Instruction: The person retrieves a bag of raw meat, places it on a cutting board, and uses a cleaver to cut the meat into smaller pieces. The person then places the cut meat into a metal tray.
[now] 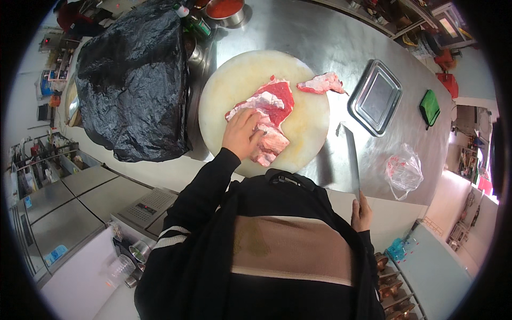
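Observation:
My left hand (241, 135) lies on a piece of raw meat (285, 98), red with white fat, its fingers curved over the fatty near end. The meat rests on a round, pale cutting board (224, 84). In my right hand (361, 213) is a long-bladed knife (352, 160), held off to the right of the board. Its handle is mostly hidden by the hand, and the blade points away from me. A smaller piece of raw meat (322, 83) straddles the board's right rim, partly over the steel tabletop.
The board stands on a stainless steel table (280, 34). Right of it are a rectangular metal tray (377, 96), a green cloth (430, 107) and a clear plastic bag (405, 172). Black plastic sheeting (136, 88) covers something at left. Behind are a green bottle (196, 24) and a pot of red liquid (227, 18).

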Demonstrator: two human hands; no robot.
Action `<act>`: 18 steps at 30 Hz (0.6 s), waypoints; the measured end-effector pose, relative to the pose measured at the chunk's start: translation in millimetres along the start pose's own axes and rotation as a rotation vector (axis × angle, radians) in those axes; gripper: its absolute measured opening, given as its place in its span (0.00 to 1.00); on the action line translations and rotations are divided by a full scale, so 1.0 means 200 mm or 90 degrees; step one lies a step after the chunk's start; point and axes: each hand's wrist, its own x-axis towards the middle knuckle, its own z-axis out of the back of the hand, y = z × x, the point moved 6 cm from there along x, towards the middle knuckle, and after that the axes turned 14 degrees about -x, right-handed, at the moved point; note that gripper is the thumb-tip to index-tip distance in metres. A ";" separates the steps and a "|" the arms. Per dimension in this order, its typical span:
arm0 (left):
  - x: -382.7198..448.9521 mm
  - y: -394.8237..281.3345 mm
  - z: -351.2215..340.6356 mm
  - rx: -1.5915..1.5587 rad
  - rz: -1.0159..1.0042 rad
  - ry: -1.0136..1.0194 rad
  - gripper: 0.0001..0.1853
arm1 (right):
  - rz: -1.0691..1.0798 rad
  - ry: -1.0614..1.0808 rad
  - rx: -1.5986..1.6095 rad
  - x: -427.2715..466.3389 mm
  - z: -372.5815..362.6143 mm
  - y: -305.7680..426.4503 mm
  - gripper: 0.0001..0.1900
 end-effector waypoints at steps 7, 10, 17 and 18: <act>-0.02 0.02 0.01 0.040 0.013 -0.042 0.30 | 0.223 0.090 0.002 0.52 -0.22 0.80 0.15; -0.03 0.03 0.03 0.042 0.026 -0.052 0.31 | 0.319 0.058 -0.098 0.63 -0.31 1.02 0.14; -0.02 0.05 0.05 0.027 0.029 -0.043 0.30 | 0.369 0.091 -0.167 0.63 -0.30 1.14 0.10; -0.02 0.05 0.04 0.022 0.039 -0.051 0.30 | 0.352 0.128 -0.203 0.64 -0.32 1.13 0.10</act>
